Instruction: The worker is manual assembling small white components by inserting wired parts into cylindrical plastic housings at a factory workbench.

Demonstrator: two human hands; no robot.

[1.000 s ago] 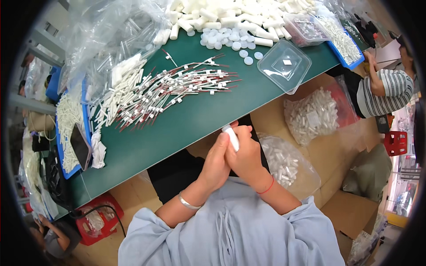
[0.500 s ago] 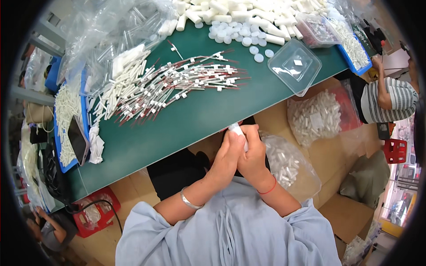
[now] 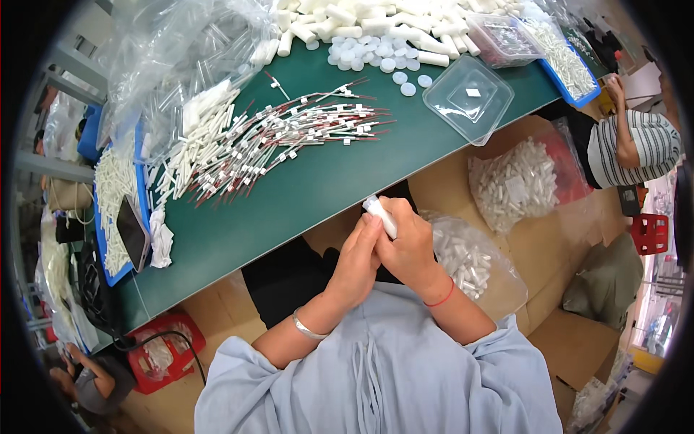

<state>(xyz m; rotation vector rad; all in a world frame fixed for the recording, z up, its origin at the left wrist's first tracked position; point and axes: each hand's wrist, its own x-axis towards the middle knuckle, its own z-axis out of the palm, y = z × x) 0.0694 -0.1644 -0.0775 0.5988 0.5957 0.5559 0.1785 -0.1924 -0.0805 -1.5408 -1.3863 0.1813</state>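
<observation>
Being clasped between left hand [image 3: 356,257] and right hand [image 3: 410,244], one white cylinder [image 3: 384,217], both curled closed around it, red-ended wires [image 3: 249,154] strewn ahead-left of the hands, translucent discs [image 3: 358,55] scattered farther ahead.

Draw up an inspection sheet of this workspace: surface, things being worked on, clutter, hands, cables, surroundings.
Surface: green tabletop, near edge running slantwise.
Job's things: white tube, held near that edge.
Clutter: clear plastic bags at far left; loose piles of white cylinders, translucent discs and thin red-and-white sticks.
Hands: left hand and right hand together around the tube.
Cables: black cable looping at lower left.
Surroundings: co-worker in striped top, right; bag of white pieces nearby.
</observation>
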